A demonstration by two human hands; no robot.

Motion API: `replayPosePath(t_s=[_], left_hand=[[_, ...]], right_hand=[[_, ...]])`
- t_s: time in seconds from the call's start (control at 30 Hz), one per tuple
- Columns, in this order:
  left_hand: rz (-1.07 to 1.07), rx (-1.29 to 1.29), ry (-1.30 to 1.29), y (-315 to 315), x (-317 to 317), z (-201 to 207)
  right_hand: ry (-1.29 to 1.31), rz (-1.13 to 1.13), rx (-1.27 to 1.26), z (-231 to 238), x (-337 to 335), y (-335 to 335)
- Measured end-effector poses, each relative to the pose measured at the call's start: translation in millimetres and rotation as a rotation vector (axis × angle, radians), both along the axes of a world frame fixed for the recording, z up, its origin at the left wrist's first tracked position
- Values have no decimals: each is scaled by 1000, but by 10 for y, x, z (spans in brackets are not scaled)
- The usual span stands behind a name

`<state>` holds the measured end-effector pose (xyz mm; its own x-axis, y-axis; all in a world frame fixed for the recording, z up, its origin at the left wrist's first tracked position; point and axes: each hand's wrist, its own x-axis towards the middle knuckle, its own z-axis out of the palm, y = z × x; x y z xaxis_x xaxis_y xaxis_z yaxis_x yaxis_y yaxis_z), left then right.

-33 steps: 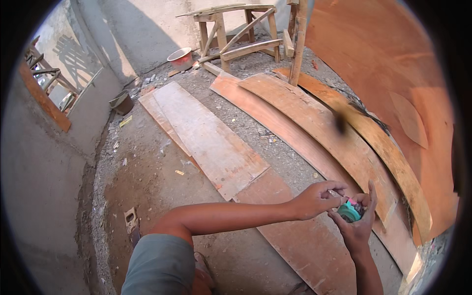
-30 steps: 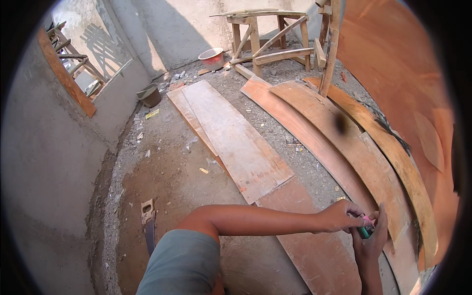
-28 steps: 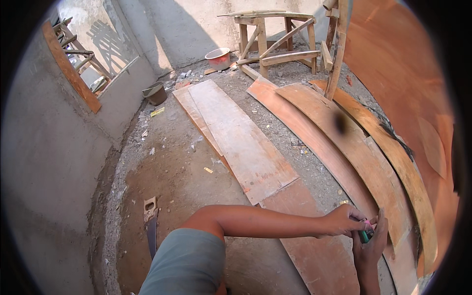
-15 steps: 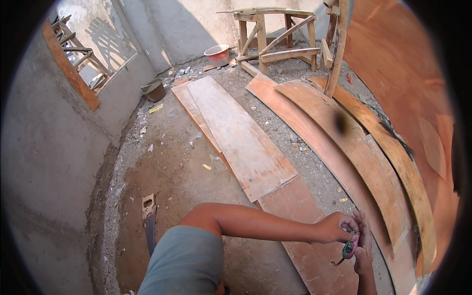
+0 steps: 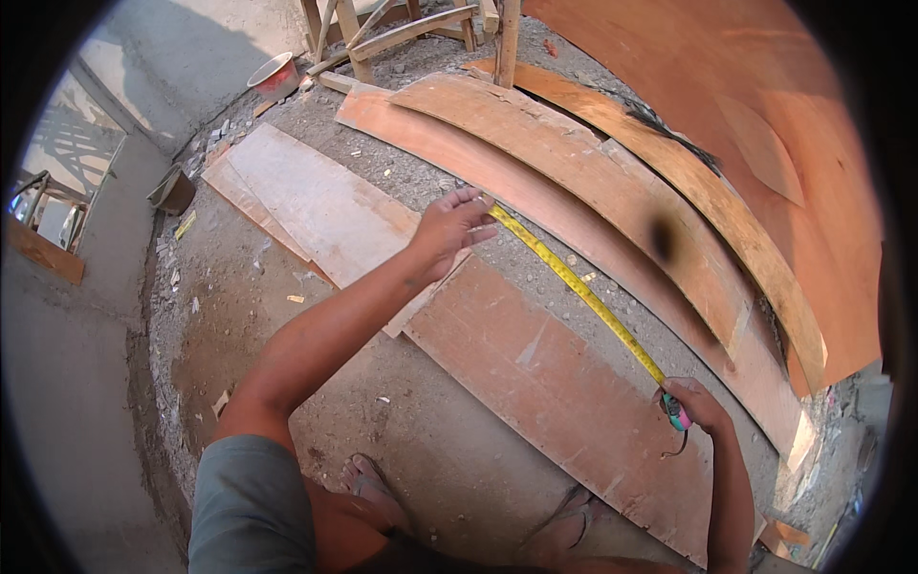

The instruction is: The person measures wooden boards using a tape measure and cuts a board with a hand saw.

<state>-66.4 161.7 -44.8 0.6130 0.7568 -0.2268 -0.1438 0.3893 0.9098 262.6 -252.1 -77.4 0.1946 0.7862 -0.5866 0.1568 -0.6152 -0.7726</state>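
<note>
A yellow tape blade [image 5: 579, 287] stretches between my two hands, above the gravelly ground and the edge of a reddish plywood sheet [image 5: 555, 383]. My left hand [image 5: 443, 234] pinches the blade's far end between thumb and finger, its other fingers partly spread. At the near right, my right hand [image 5: 698, 402] is closed round the pink and green case of the tape measure [image 5: 676, 411], from which a dark strap hangs. A paler plywood strip [image 5: 325, 196] adjoins the reddish sheet on the left.
Long plywood strips [image 5: 574, 139] lie overlapping on the right, beside a large orange-brown sheet [image 5: 708, 105]. Toward the back stand a wooden trestle [image 5: 411, 36], a red-and-white basin [image 5: 274, 78] and a dark bucket [image 5: 172, 191]. A sandalled foot [image 5: 368, 478] shows below.
My hands, together at the case before, are now wide apart with the yellow blade drawn out. My left hand has moved up and left. The view has swung right.
</note>
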Motion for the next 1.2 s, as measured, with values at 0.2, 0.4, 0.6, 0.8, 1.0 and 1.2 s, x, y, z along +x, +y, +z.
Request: replayPosePath(t_s=[0.2, 0.4, 0.6, 0.8, 1.0, 1.2], left_hand=[[795, 56, -29, 1944, -1702, -546], [776, -119, 153, 1872, -2117, -1101], [459, -87, 113, 1031, -845, -790], [79, -131, 96, 12, 42, -547], [-94, -143, 198, -459, 168, -641], [78, -106, 331, 68, -98, -579]], right_hand=[[281, -134, -429, 78, 647, -1127], [245, -25, -451, -194, 462, -967], [174, 3, -305, -242, 42, 73], [206, -105, -144, 42, -727, 1071], [260, -102, -109, 24, -942, 1111], [281, -66, -138, -5, -597, 748]])
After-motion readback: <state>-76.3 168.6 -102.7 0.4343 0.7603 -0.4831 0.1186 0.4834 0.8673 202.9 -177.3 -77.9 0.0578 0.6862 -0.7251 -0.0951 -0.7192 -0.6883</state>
